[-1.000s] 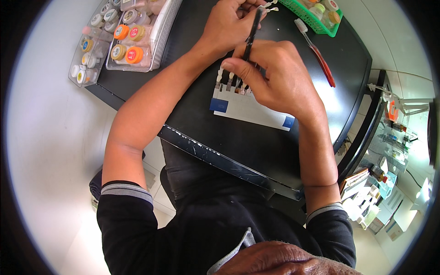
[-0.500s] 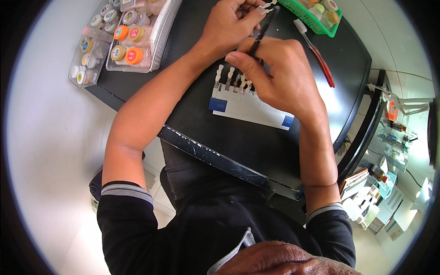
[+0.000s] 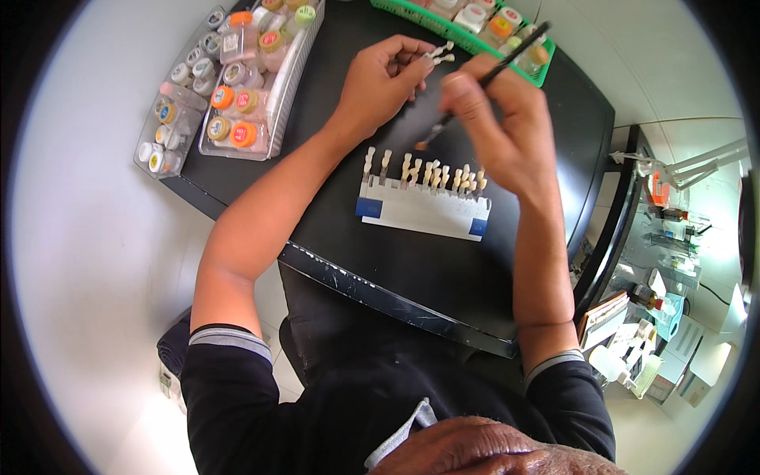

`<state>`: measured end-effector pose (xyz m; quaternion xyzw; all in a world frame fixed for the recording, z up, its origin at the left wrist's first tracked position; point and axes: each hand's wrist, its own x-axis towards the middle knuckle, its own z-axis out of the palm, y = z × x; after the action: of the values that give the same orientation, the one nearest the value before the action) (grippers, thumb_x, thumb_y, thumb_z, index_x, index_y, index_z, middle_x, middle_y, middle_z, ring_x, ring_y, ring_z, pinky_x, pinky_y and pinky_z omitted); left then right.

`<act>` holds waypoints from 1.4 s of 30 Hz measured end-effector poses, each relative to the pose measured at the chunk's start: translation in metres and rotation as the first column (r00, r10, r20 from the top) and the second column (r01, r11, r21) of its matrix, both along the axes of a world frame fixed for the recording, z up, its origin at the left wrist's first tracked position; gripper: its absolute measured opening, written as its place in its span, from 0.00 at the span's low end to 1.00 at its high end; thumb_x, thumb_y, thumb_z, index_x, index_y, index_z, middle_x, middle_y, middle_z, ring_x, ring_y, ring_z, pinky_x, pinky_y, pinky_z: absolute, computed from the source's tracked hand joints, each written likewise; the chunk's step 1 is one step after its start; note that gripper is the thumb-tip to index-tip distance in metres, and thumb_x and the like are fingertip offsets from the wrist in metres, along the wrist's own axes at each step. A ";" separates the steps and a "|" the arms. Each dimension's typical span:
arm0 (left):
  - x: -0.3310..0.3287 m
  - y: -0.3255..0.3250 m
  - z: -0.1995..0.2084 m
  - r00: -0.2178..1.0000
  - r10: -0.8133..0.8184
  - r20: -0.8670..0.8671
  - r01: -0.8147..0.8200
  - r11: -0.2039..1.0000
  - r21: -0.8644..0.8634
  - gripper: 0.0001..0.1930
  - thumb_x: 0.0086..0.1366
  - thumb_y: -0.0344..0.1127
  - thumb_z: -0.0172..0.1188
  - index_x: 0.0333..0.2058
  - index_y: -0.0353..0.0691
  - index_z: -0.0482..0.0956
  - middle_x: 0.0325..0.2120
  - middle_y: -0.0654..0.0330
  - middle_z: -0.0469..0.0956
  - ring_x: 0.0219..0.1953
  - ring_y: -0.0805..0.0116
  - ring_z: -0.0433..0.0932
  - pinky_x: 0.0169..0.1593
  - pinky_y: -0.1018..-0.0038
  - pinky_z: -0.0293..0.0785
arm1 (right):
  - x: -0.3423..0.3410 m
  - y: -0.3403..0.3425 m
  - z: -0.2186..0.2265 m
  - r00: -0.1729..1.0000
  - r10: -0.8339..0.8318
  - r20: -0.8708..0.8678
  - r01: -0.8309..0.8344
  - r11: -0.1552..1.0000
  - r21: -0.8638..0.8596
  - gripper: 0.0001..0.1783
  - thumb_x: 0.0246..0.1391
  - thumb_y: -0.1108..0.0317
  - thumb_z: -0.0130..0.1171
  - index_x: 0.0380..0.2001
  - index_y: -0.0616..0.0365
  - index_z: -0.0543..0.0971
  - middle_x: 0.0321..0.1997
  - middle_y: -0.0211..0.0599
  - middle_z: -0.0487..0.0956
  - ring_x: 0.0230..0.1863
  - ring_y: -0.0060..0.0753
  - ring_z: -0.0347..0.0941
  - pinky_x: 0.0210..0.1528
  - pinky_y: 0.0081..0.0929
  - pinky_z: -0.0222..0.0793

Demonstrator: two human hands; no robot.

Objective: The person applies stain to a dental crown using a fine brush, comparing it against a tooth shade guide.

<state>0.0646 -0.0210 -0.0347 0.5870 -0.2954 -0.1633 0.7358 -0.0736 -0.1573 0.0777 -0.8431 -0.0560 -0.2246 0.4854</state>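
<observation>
Two hands work above the black desk [image 3: 443,269], and I watch them from my remote station. The left hand [image 3: 384,79] is closed around small pale tooth-shaped tabs [image 3: 440,53], pinched between thumb and fingers so their tips stick out to the right, toward the other hand; I think it holds them this way to keep the tips free for the brush. The right hand [image 3: 499,127] grips a thin dark brush [image 3: 483,83] like a pen, handle pointing up toward the far edge and the bristle end tilted down, just above the shade guide [image 3: 423,214]. This guide, a white bar with blue ends, lies near the middle of the desk, with a row of pale tabs standing out of it toward the far edge, so each one is easy to reach. At the far left corner are clear trays of small jars [image 3: 233,95] with orange and green lids. A green basket [image 3: 475,32] with more jars sits at the far edge.
</observation>
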 end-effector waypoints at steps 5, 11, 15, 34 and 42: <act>-0.005 0.000 0.018 0.997 -0.004 -0.076 0.011 0.996 0.088 0.17 0.77 0.34 0.69 0.58 0.32 0.83 0.41 0.59 0.88 0.38 0.76 0.86 0.37 0.79 0.78 | 0.003 -0.051 -0.007 0.981 -0.161 0.108 0.163 0.987 -0.011 0.09 0.73 0.71 0.63 0.48 0.64 0.86 0.40 0.41 0.84 0.39 0.37 0.79 0.44 0.33 0.74; -0.019 0.000 0.028 0.998 -0.052 -0.043 0.053 0.999 0.009 0.17 0.77 0.34 0.69 0.59 0.32 0.81 0.40 0.58 0.89 0.39 0.74 0.87 0.38 0.79 0.79 | 0.003 -0.038 -0.002 0.970 -0.225 -0.090 0.225 0.974 -0.008 0.18 0.63 0.77 0.68 0.56 0.63 0.84 0.48 0.39 0.88 0.44 0.33 0.83 0.49 0.31 0.78; -0.028 0.002 0.037 0.992 -0.104 -0.064 0.101 0.993 -0.056 0.18 0.77 0.32 0.68 0.60 0.34 0.77 0.39 0.57 0.89 0.38 0.73 0.88 0.36 0.79 0.77 | 0.004 -0.033 -0.001 0.974 -0.143 -0.175 0.162 0.982 0.094 0.17 0.63 0.79 0.68 0.54 0.62 0.85 0.45 0.38 0.89 0.43 0.28 0.82 0.48 0.30 0.78; -0.017 0.017 0.046 0.975 -0.182 -0.124 0.173 0.981 -0.084 0.07 0.78 0.34 0.67 0.43 0.37 0.81 0.30 0.60 0.86 0.25 0.82 0.79 0.23 0.86 0.69 | -0.003 -0.032 0.007 0.985 -0.023 -0.170 0.040 0.994 0.100 0.14 0.63 0.81 0.71 0.50 0.61 0.87 0.40 0.35 0.89 0.44 0.23 0.85 0.48 0.26 0.80; -0.017 0.018 0.048 0.976 -0.186 -0.110 0.181 0.982 -0.057 0.07 0.78 0.34 0.66 0.45 0.36 0.83 0.30 0.60 0.86 0.25 0.82 0.80 0.24 0.86 0.70 | 0.003 -0.041 -0.005 0.989 -0.046 -0.137 0.061 0.992 0.112 0.09 0.64 0.79 0.71 0.46 0.63 0.86 0.35 0.37 0.88 0.36 0.22 0.83 0.41 0.26 0.78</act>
<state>0.0471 -0.0034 0.0135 0.5295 -0.3095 -0.2571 0.7468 -0.0709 -0.1984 0.0725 -0.8280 0.0126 -0.1830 0.5298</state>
